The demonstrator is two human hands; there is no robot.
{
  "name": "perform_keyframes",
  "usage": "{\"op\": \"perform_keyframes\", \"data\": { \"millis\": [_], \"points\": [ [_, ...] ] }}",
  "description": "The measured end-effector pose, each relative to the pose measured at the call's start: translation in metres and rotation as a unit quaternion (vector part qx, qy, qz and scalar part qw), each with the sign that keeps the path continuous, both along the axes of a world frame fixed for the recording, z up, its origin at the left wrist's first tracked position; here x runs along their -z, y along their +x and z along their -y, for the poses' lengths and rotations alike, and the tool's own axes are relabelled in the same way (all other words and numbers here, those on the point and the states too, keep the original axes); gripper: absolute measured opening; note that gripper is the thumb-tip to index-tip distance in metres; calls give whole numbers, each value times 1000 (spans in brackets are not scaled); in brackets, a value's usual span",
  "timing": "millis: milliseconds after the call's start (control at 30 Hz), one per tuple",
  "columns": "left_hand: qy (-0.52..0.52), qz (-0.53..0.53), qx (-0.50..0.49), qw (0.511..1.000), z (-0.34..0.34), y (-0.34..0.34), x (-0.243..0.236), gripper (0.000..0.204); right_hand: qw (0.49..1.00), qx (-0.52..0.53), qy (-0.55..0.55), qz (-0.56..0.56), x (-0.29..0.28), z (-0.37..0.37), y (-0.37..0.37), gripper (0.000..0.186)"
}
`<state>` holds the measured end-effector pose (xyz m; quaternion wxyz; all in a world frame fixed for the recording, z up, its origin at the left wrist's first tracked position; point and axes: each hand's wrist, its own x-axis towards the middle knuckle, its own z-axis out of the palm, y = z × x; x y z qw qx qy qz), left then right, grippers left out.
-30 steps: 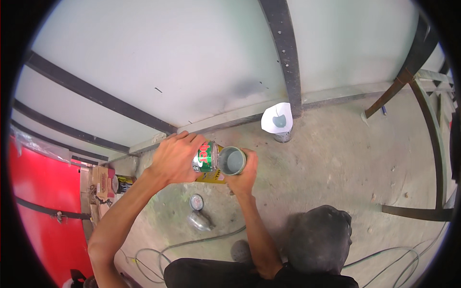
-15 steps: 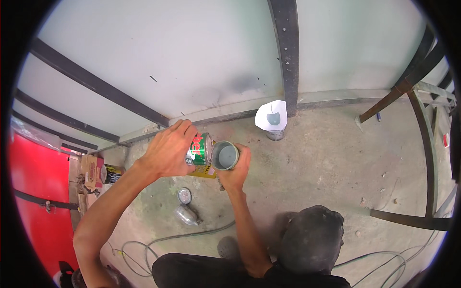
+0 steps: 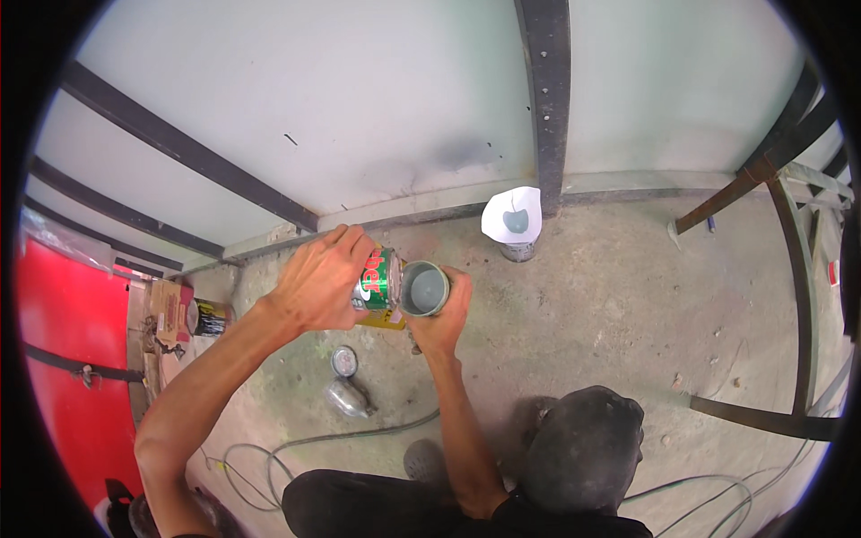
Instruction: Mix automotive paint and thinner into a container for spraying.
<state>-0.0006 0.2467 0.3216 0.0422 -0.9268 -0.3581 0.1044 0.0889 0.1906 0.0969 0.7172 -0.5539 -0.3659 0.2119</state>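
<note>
My left hand [image 3: 323,282] is wrapped over a green and silver tin can [image 3: 379,280], tipped to the right so that its top end meets the rim of a cup. That cup [image 3: 425,289], small and round with grey liquid inside, is gripped from its right side by my right hand [image 3: 446,318]. Whether anything is flowing between the two cannot be made out. Partly hidden below the can is a yellow container [image 3: 386,320]. Nearer to me on the floor lie a round metal lid [image 3: 343,360] and a silver metal cup-like vessel [image 3: 346,397] on its side.
Beside the wall, a can [image 3: 519,254] carries white paper [image 3: 499,221] with a grey paint patch. A green hose [image 3: 359,437] crosses the concrete floor. Dark metal bars [image 3: 789,296] stand at right; a cardboard box [image 3: 168,309] and dark can [image 3: 211,317] sit far left.
The view has shifted slightly, moving the wall and paper-topped can a little rightward in the picture. Both hands keep their grips, with the can and cup still rim to rim.
</note>
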Motion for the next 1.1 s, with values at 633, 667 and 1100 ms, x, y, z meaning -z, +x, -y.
{"op": "perform_keyframes", "data": {
  "millis": [633,667,1100],
  "points": [
    [13,-10,2,1000,2,0,3,57,1000,-7,-15,1,2,1,0,69],
    [16,-15,-2,1000,2,-1,3,58,1000,-9,-7,-11,0,1,-1,64],
    [1,3,-16,1000,4,7,0,63,1000,7,6,-4,-1,0,1,62]
  ]
}}
